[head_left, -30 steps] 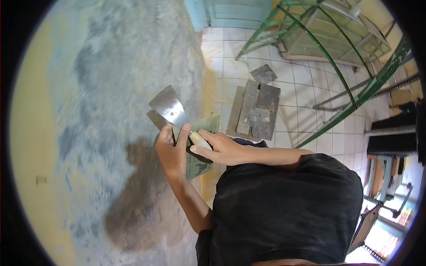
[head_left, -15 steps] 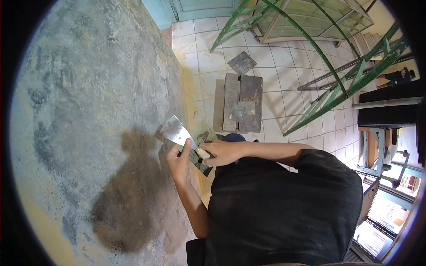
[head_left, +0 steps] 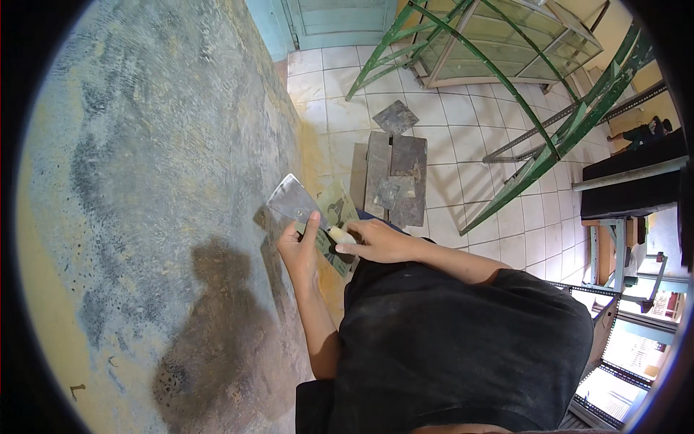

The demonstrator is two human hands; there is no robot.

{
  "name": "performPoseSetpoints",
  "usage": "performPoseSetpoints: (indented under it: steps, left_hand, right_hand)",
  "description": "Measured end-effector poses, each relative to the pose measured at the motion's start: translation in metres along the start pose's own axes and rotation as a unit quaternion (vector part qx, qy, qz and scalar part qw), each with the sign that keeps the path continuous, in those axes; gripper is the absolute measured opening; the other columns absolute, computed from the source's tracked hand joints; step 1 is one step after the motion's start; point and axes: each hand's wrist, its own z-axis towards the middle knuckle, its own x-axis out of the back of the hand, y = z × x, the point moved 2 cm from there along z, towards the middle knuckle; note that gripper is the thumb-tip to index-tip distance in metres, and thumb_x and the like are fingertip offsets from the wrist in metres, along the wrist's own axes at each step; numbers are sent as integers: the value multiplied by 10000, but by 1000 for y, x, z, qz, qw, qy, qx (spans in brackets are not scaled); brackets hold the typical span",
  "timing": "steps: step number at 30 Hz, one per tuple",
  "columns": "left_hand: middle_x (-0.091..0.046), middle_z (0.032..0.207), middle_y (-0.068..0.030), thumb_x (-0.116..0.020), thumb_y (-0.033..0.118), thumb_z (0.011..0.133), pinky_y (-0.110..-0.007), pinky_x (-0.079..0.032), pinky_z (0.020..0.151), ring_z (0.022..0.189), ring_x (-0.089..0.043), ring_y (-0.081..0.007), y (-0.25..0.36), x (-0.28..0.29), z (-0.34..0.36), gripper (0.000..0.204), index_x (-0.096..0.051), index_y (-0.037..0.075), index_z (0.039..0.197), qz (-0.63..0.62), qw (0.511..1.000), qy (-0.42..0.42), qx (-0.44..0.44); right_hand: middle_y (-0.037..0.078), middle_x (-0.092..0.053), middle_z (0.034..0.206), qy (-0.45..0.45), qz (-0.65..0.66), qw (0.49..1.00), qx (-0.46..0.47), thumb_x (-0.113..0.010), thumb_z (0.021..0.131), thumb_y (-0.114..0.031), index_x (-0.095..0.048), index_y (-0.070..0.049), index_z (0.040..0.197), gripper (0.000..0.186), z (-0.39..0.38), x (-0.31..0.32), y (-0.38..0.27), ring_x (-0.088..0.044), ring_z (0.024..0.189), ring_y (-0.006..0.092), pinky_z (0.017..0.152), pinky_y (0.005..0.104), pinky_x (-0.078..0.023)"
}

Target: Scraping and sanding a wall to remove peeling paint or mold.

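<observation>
A putty knife (head_left: 290, 200) with a broad metal blade and a pale handle is held between my two hands. My left hand (head_left: 298, 249) pinches the blade near its base, the thumb lying on the upper face and the fingers beneath. Wrapped round the handle is my right hand (head_left: 379, 242). The blade's edge points up and left, toward a grey, mottled wall (head_left: 166, 145); whether it touches is hard to judge. Behind the handle shows a green camouflage-patterned sheet (head_left: 334, 199), partly hidden by my hands.
Ahead stands a low wooden bench (head_left: 413, 155) carrying a small dark square plate (head_left: 387, 193). Another dark plate (head_left: 396, 117) lies at its far end. A green metal frame (head_left: 531, 173) leans at the right, before a glass cabinet (head_left: 499, 45). Another person (head_left: 650, 130) is at far right.
The putty knife has tilted slightly, its blade tip moving a little up and right. My right hand has shifted slightly right and down. Both hands keep their hold. The view has shifted slightly.
</observation>
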Motion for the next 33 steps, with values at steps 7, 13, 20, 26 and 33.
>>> performPoseSetpoints:
  steps: [7, 13, 20, 26, 33]
  left_hand:
    - [-627, 749, 57, -788, 166, 944, -264, -411, 616, 681, -500, -53, 18, -21, 40, 208, -727, -23, 882, 81, 994, -10, -79]
    - [-491, 643, 67, -779, 185, 942, -289, -337, 547, 625, -396, -47, 26, -60, 116, 306, -645, -35, 775, 128, 984, -26, -121]
    - [-466, 596, 19, -785, 222, 931, -304, -327, 529, 601, -368, -62, 18, -97, 263, 361, -611, -41, 754, 177, 980, 10, -88]
    - [-561, 618, 16, -778, 223, 939, -284, -359, 535, 591, -427, -60, 15, -162, 401, 328, -662, -45, 788, 264, 963, -11, -45]
    - [-702, 740, -28, -774, 220, 943, -269, -463, 649, 683, -579, -75, 21, -205, 483, 259, -730, -34, 918, 254, 966, 13, 42]
  right_hand:
    - [188, -583, 1146, 280, -138, 944, 107, -788, 917, -345, -497, -10, 1390, 648, 24, 31, -1, -592, 1051, 326, 799, 390, -531]
    - [215, -594, 1142, 325, -53, 943, 36, -715, 964, -285, -559, 24, 1327, 502, 71, 88, 34, -563, 1105, 385, 953, 438, -477]
    - [221, -669, 916, 350, -101, 924, -116, -601, 1020, -246, -698, 25, 935, 300, 194, 171, 192, -628, 977, 398, 861, 451, -520]
    - [295, -704, 955, 176, -135, 928, -301, -590, 935, -263, -719, 26, 935, 316, 272, 240, 422, -687, 944, 472, 861, 550, -539]
    - [320, -702, 935, -55, -235, 904, -354, -589, 850, -277, -728, 46, 854, 352, 285, 290, 566, -699, 910, 487, 845, 551, -555]
